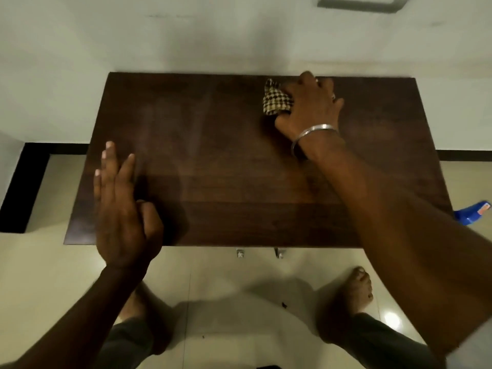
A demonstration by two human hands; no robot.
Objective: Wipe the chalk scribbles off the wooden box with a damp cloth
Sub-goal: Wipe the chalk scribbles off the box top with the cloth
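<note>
Right hand [311, 105] is out at the far side of the wooden box [226, 182], near the back edge and a bit right of the middle. It's bearing down on a bunched checked cloth [275, 101]. The fingers are spread and bent over the wad, and the thumb is hooked round its near side, so the cloth is clamped between palm and wood. One corner of the check pokes out to the left of the knuckles. There's a silver bangle [314, 130] on that wrist.

Left hand [119, 209] is at the near left corner of the box top. Its fingers are straight and close together, pointing away toward the wall [186, 35], with the thumb folded in beside the palm. It holds nothing. There's a dark shadow under it, and I can't tell whether it's pressing on the wood or just above it.

On the dark top, faint pale smears show across the left and middle part, hazy rather than sharp lines.

The box stands hard against the white wall. A blue plastic thing [471, 213] peeks out past its right edge, too cut off to name. Bare feet [354, 291] are planted on the glossy tiled floor [213, 288], right in front of the box.
</note>
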